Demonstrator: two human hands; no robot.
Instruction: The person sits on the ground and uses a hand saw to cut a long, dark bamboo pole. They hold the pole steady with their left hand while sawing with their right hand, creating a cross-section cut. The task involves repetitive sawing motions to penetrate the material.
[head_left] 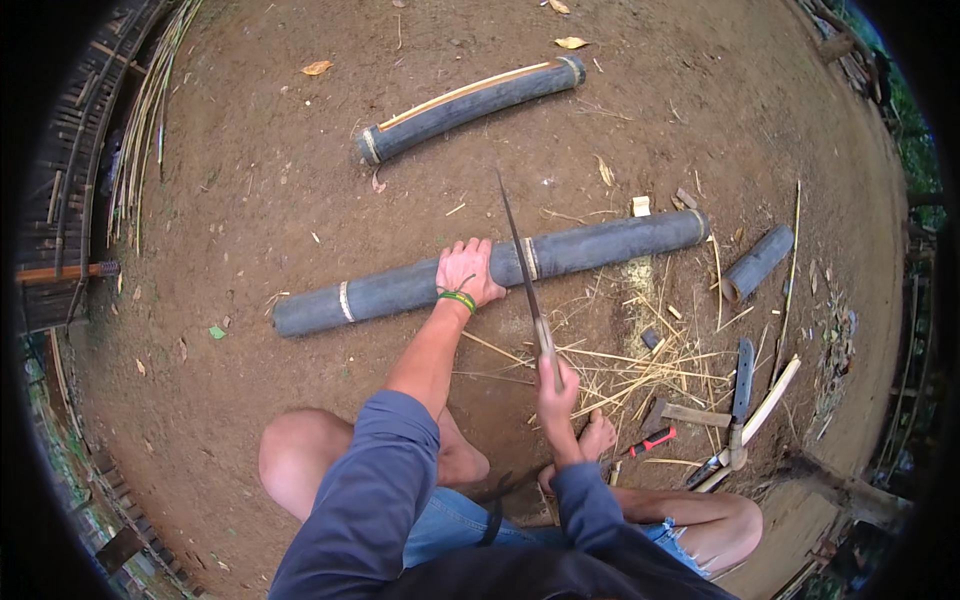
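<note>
A long dark bamboo pole (610,243) with pale rings at its joints lies across the ground in front of me. My left hand (470,272) rests over it left of the middle joint, fingers curled across its far side. In my right hand (556,388) is a machete (521,250), gripped by its pale handle. Its narrow dark blade points away from me and passes over the pole just right of my left hand, beside the joint ring. Whether the blade touches the bamboo I cannot tell.
Farther off lies a bamboo length (480,110) with a strip cut out. A short bamboo piece (758,262) is at right. Split slivers (650,375) litter the ground near my foot, beside a red-and-black handled tool (652,441), a hatchet (690,414) and a dark-bladed tool (742,380).
</note>
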